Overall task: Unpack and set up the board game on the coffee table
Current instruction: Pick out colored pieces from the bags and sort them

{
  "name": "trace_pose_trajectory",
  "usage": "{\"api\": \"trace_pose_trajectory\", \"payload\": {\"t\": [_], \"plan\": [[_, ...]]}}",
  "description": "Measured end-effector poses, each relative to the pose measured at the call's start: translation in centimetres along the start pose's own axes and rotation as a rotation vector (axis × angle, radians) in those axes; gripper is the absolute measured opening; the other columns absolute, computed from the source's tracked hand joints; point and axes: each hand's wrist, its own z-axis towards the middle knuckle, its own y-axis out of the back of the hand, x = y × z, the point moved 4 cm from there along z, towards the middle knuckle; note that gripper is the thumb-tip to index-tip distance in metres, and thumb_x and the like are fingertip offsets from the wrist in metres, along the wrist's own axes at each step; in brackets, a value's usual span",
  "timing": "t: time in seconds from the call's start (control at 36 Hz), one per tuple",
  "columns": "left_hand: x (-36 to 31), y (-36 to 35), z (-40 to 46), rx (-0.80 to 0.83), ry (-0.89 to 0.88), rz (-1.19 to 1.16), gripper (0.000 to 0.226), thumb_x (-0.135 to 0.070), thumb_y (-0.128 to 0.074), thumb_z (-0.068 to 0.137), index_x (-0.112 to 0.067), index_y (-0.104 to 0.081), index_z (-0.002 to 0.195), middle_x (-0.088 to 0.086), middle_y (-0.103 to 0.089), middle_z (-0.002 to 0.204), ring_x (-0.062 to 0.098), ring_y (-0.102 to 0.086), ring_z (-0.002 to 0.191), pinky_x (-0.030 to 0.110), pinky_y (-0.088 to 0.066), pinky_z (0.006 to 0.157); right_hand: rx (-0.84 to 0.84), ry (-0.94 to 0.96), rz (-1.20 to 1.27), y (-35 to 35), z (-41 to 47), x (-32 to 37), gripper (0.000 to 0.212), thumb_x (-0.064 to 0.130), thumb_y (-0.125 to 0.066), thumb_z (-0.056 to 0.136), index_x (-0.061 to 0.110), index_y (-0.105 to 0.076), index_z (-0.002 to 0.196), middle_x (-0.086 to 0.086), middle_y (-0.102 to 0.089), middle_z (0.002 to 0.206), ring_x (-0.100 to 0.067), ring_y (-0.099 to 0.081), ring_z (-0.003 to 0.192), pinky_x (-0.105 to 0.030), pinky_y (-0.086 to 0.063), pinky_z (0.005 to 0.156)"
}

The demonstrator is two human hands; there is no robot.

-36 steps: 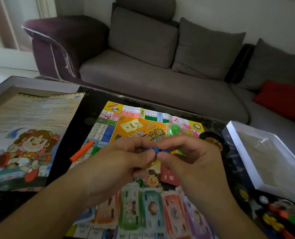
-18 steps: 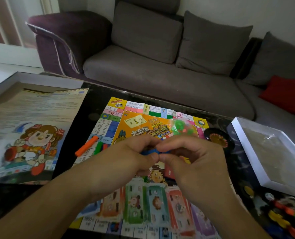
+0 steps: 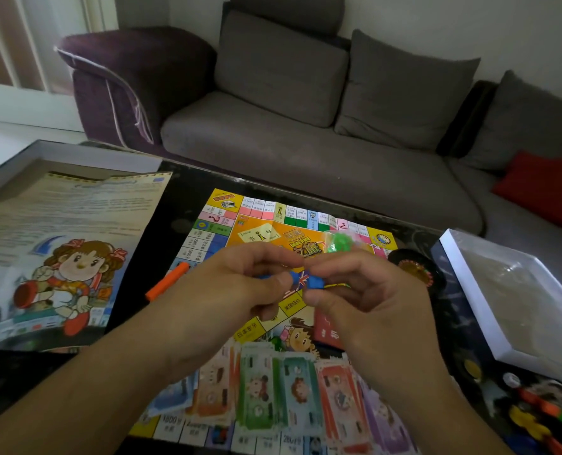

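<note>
The colourful game board [image 3: 217,224] lies flat on the dark coffee table [image 3: 181,178]. Above its middle my left hand [image 3: 230,290] and my right hand [image 3: 368,290] meet, each pinching an end of small blue plastic pieces [image 3: 314,282]. Whether this is one piece or two is unclear. Stacks of paper money [image 3: 263,382] lie in a row along the board's near edge. An orange stick [image 3: 166,284] rests on the board's left side. A small bag of green pieces [image 3: 338,241] sits on the board behind my hands.
A printed rule sheet [image 3: 59,251] lies in the box lid at left. The open white-rimmed box [image 3: 470,290] stands at right, with loose coloured pieces [image 3: 535,418] in front of it. A dark round spinner [image 3: 414,270] sits beside the board. A grey sofa [image 3: 305,142] runs behind the table.
The hands have parted slightly, so more of the blue pieces shows between the fingertips. The camera has tilted a little, shifting the scene down.
</note>
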Motion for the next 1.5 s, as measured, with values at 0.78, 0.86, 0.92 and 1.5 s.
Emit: {"api": "trace_pose_trajectory", "payload": {"t": [0.78,0.86,0.92,1.5], "plan": [[0.1,-0.7,-0.6,0.061,0.095,0.177,0.026,-0.009,-0.066,0.098,-0.029,-0.075,0.111,-0.002,-0.064,0.088,0.009,-0.057,0.067,0.023,-0.047,0.064,0.024,0.116,-0.287,-0.7,-0.3,-0.6,0.031,-0.002,-0.090,0.073,0.028,-0.081,0.081,0.013,-0.071,0.086,-0.015,-0.073,0.082,-0.026,-0.060,0.069],[-0.4,-0.8,-0.6,0.055,0.092,0.109,0.019,-0.011,-0.075,0.092,-0.020,-0.078,0.108,0.005,-0.063,0.082,0.014,-0.055,0.069,0.024,-0.047,0.059,0.035,0.091,-0.233,-1.0,-0.1,-0.7,0.032,-0.001,-0.085,0.081,0.030,-0.080,0.087,0.011,-0.074,0.093,-0.016,-0.074,0.087,-0.028,-0.061,0.070],[-0.7,-0.7,-0.7,0.029,0.075,0.148,0.017,-0.015,-0.074,0.094,-0.021,-0.078,0.108,0.007,-0.070,0.087,0.016,-0.058,0.072,0.024,-0.050,0.062,0.066,0.114,-0.263,-1.4,-0.1,-0.5,0.033,0.003,-0.084,0.084,0.032,-0.080,0.097,0.013,-0.073,0.099,-0.016,-0.073,0.093,-0.031,-0.062,0.072],[-1.7,9.6,1.8,-0.664,0.118,-0.458,0.024,-0.009,-0.071,0.096,-0.002,-0.067,0.118,0.005,-0.056,0.083,0.008,-0.051,0.063,0.017,-0.048,0.048,0.302,-0.144,-0.740,-10.3,7.2,-10.7,0.024,0.021,-0.072,0.098,0.021,-0.071,0.122,0.000,-0.065,0.115,-0.019,-0.063,0.100,-0.044,-0.060,0.085]]}}
